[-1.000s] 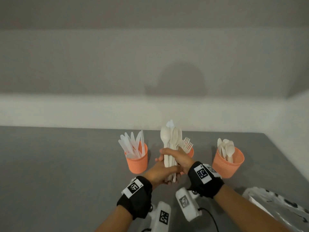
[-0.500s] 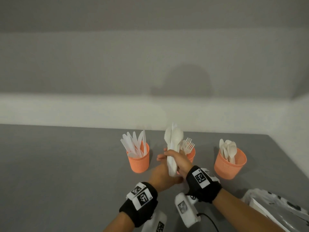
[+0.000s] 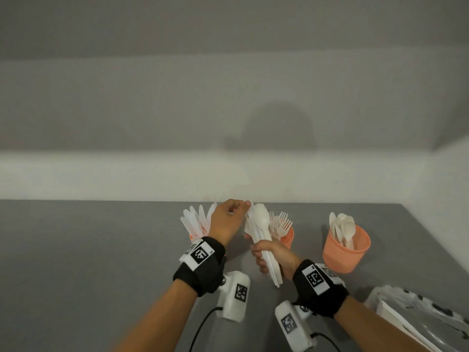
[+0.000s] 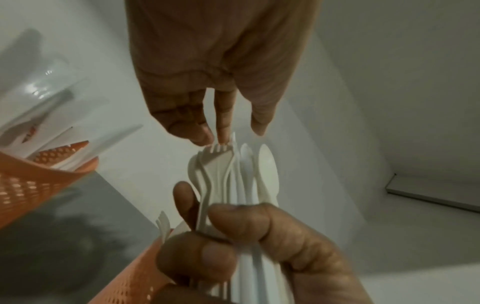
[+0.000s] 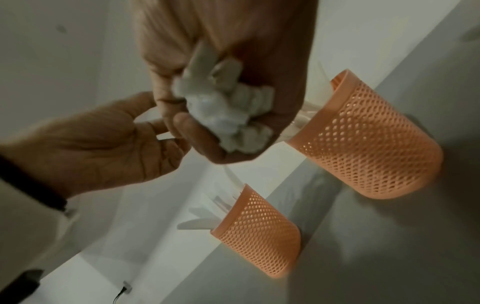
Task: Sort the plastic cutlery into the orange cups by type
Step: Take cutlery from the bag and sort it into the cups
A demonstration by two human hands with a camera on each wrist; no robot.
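Three orange cups (image 3: 345,252) stand on the table; right hand (image 3: 275,255) fingers grip mixed cutlery (image 3: 261,232), left hand (image 3: 227,221) fingers pinch its tip.

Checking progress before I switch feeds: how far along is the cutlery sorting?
Partly done. Knives stand in the left cup, forks in the middle cup, spoons in the right cup. In hand: the right hand grips a mixed bundle, and the left hand pinches a piece at its top. Left: that whole bundle.
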